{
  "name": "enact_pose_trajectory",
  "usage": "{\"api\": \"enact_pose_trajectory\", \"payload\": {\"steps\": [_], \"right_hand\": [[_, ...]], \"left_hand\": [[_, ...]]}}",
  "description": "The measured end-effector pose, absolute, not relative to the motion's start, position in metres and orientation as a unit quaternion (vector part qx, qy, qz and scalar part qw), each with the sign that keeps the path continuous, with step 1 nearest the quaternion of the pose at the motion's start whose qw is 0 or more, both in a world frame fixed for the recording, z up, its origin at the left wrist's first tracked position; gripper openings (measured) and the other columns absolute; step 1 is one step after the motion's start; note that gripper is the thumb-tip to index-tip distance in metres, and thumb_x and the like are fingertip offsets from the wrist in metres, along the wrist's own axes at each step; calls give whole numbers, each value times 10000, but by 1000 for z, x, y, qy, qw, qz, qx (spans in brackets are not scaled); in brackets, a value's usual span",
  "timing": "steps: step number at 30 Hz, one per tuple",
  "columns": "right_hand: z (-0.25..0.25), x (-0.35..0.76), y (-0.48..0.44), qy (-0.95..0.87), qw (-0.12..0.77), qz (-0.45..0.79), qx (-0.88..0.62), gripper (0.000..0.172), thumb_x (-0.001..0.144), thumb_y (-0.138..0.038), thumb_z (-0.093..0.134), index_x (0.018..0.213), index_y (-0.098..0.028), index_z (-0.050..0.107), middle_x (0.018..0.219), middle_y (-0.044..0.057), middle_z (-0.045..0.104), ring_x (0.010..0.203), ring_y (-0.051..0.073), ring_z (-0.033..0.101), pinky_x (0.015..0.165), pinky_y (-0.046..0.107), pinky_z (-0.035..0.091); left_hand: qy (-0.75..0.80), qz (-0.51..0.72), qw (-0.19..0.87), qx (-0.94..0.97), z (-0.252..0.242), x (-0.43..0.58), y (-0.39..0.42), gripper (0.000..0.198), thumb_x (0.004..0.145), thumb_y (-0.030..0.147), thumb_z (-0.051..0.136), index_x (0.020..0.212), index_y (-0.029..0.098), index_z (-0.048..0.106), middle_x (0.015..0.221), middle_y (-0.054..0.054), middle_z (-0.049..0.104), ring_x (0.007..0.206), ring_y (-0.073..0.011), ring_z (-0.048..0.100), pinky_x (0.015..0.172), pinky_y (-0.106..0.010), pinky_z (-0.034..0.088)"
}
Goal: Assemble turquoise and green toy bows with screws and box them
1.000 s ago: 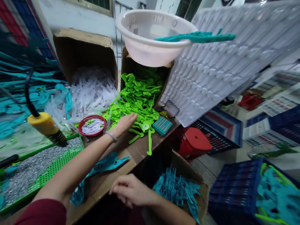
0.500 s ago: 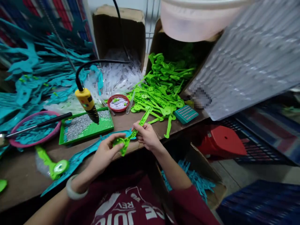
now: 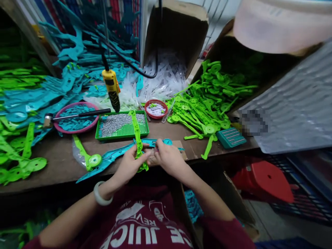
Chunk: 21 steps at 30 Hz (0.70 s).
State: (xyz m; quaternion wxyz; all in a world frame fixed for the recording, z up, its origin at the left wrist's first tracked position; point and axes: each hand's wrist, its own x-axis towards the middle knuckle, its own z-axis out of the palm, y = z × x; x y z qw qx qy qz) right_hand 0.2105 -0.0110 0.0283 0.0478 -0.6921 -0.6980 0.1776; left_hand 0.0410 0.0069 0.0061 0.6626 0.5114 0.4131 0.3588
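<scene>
My left hand (image 3: 131, 162) is closed round a long lime-green plastic part (image 3: 136, 129), which points up and away from me over the bench edge. Close against its right side is my right hand (image 3: 168, 157), fingers pinched together; whatever they hold is hidden. Beneath both hands a long blue plastic part (image 3: 111, 155) lies along the bench front, its right end partly covered. A green part with a round disc (image 3: 93, 160) rests by its left end. Just beyond stands a green tray (image 3: 121, 136) of small metal pieces.
A yellow electric screwdriver (image 3: 111, 88) hangs above the tray. A hammer (image 3: 77, 115) lies across a pink basket (image 3: 58, 126) of blue pieces. Also around are a small red basket (image 3: 156, 117), a green parts heap (image 3: 204, 107), a teal box (image 3: 231, 137) and a red stool (image 3: 269, 180).
The green part has swung from slanting right to pointing nearly straight away from me. My right hand has left its far end and come in beside my left. The view has shifted leftward.
</scene>
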Motion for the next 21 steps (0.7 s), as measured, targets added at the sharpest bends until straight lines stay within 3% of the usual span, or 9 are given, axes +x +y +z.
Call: {"api": "enact_pose_trajectory", "payload": {"steps": [2, 4, 8, 13, 17, 21], "right_hand": [[32, 195, -16, -730, -15, 156, -665, 248, 993, -224, 358, 1123, -147, 555, 990, 172, 728, 772, 277, 682, 612, 316, 364], [34, 188, -17, -745, -23, 163, -646, 242, 1006, -227, 360, 1121, -145, 556, 971, 163, 733, 757, 269, 685, 603, 312, 370], [28, 194, -14, -782, 126, 255, -555, 177, 1018, -271, 449, 1104, -160, 556, 951, 96, 725, 792, 205, 669, 662, 285, 420], [18, 209, -7, -824, 278, 196, -454, 209, 1035, -246, 435, 1006, -180, 631, 852, 46, 628, 766, 154, 579, 690, 257, 424], [27, 211, -3, -804, 291, 263, -447, 137, 994, -196, 522, 921, -179, 636, 808, 16, 604, 742, 124, 564, 674, 232, 416], [35, 204, 0, -795, 256, 311, -453, 141, 945, -198, 600, 810, -171, 630, 713, -17, 587, 655, 102, 530, 608, 216, 375]], "left_hand": [[398, 354, 656, 535, 4, 38, 10, 269, 819, 439, 733, 883, 188, 663, 728, 6, 681, 652, -153, 628, 661, -270, 515], [390, 350, 655, 544, 0, 35, 11, 254, 839, 433, 705, 800, 188, 652, 689, 5, 667, 646, -157, 614, 661, -274, 504], [413, 368, 649, 523, -4, 25, 11, 240, 846, 415, 693, 799, 188, 629, 649, 15, 650, 628, -142, 587, 630, -251, 465], [391, 302, 742, 454, -2, 12, 11, 320, 852, 486, 691, 904, 192, 574, 597, 27, 634, 529, -119, 535, 520, -227, 385], [360, 282, 749, 480, 1, 5, 16, 401, 846, 467, 711, 1110, 188, 597, 699, 21, 658, 576, -121, 570, 533, -223, 405], [374, 318, 675, 551, 1, 4, 18, 259, 839, 414, 707, 916, 173, 651, 784, 2, 665, 661, -131, 599, 611, -243, 459]]}}
